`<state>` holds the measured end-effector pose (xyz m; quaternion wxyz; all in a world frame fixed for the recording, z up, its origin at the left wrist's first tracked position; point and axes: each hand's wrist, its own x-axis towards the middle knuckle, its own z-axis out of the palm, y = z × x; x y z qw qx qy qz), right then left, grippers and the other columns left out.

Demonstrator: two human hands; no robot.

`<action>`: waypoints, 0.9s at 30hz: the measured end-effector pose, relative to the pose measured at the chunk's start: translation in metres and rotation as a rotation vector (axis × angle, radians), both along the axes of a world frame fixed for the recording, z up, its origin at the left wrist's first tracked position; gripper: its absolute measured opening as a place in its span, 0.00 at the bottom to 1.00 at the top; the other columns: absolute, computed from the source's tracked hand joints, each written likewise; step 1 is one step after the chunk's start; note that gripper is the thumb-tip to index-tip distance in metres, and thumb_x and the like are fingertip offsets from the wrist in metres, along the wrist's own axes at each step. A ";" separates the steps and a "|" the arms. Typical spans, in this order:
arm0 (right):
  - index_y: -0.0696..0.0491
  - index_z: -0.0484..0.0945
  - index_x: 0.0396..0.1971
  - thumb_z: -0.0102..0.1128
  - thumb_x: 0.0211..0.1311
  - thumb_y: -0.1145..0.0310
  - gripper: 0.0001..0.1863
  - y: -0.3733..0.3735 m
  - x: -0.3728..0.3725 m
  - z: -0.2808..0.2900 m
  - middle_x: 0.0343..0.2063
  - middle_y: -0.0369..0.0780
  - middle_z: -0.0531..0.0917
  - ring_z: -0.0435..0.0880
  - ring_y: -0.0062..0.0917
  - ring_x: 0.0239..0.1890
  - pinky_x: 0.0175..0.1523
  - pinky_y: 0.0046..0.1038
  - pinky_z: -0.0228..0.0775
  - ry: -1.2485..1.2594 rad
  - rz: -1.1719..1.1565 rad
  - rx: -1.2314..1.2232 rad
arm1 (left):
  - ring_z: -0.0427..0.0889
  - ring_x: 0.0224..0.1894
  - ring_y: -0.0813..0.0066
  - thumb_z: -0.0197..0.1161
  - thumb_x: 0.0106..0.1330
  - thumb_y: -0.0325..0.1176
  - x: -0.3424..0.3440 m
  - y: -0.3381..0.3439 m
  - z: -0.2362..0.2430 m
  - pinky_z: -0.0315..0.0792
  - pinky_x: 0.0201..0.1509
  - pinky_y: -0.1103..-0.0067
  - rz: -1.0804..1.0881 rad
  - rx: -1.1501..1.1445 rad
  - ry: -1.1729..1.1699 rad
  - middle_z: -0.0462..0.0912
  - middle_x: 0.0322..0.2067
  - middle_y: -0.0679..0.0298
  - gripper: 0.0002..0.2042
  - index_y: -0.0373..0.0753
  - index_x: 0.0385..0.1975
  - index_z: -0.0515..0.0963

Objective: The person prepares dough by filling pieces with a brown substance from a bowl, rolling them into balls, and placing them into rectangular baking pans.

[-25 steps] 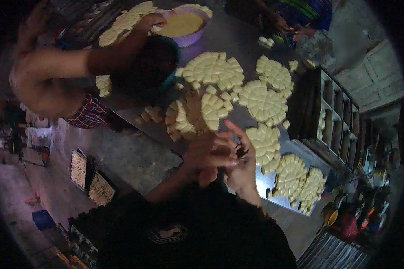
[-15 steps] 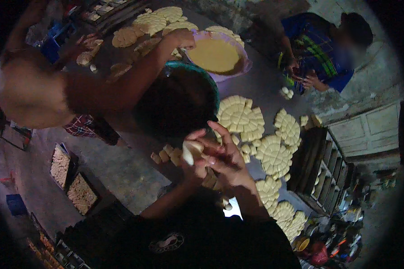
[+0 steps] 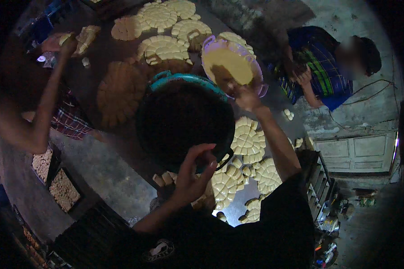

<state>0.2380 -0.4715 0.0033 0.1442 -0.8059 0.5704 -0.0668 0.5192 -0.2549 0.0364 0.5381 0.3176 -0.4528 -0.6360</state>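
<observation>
Item, as I read it from my station: my left hand (image 3: 194, 177) rests raised at the near rim of the large dark round basin with a teal rim (image 3: 184, 121), fingers loosely curled and slack, holding nothing that I can make out. My right hand (image 3: 246, 96) reaches out to the near edge of the lilac plastic bowl of pale yellow filling (image 3: 231, 62), fingertips down at the filling; whether they pinch any I cannot tell. The bowl sits on the grey metal table (image 3: 121, 166), just beyond the basin and touching it or nearly so. Round patties of pale scored dough pieces (image 3: 248, 139) lie spread beside and below the basin, more at the far end. I judge the filling soft and sticky, best taken as a small pinch; the bowl looks light and likely to slide, best steadied by its rim. One other person's arm (image 3: 40, 116) stretches across at left; a second person in a blue striped shirt (image 3: 321, 67) works at the far side
</observation>
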 end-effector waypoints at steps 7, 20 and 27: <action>0.56 0.72 0.57 0.51 0.73 0.70 0.16 0.114 0.043 0.054 0.36 0.34 0.81 0.75 0.14 0.31 0.37 0.20 0.68 -1.266 -0.445 0.281 | 0.73 0.50 0.75 0.53 0.74 0.34 -0.018 -0.005 0.016 0.68 0.57 0.75 -0.098 0.190 0.193 0.71 0.47 0.62 0.18 0.36 0.61 0.67; 0.58 0.77 0.49 0.63 0.65 0.71 0.15 0.386 0.045 0.092 0.40 0.38 0.84 0.80 0.17 0.37 0.44 0.20 0.72 -1.531 -0.476 -0.175 | 0.71 0.62 0.70 0.52 0.76 0.43 -0.073 0.103 0.060 0.66 0.67 0.73 -0.443 0.704 0.643 0.72 0.58 0.62 0.20 0.37 0.60 0.68; 0.59 0.76 0.56 0.67 0.46 0.88 0.31 0.511 0.049 0.139 0.59 0.49 0.70 0.75 0.40 0.59 0.54 0.31 0.80 -0.398 -0.436 -0.513 | 0.69 0.64 0.66 0.64 0.63 0.17 -0.098 0.208 0.077 0.72 0.66 0.69 -0.534 0.156 0.303 0.63 0.63 0.58 0.24 0.28 0.60 0.69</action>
